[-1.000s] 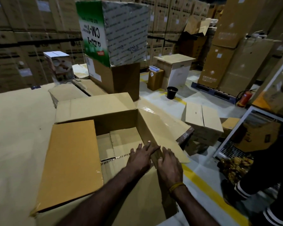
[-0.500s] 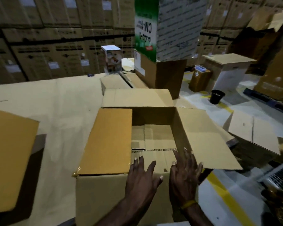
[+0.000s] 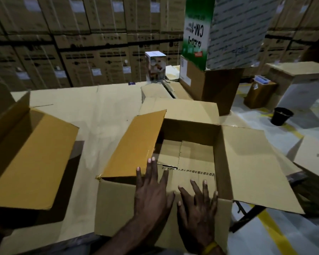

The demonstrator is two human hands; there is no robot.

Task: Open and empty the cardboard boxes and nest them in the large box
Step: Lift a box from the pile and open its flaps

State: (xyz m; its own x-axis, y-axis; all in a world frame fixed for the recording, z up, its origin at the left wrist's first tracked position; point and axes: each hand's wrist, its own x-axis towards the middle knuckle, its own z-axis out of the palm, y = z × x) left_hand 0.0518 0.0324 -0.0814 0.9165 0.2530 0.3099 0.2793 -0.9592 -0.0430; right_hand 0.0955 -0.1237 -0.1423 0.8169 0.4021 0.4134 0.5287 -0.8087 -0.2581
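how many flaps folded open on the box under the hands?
4 on the open box: far flap, left flap, right flap, near flap under the left hand and right hand.

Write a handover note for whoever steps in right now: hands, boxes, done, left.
Left hand: open, fingers spread, pressing flat on the near flap of the open box.
Right hand: open, flat on the same flap, beside the left.
Open box: sits on the cardboard-covered table, all four flaps out, inside looks empty down to the taped bottom seam.
Second open box: at the table's left edge, only partly in view; contents cannot be seen.
Done: this box is opened and appears emptied.
Left: nest it. Which box is the large one cannot be told from this view.
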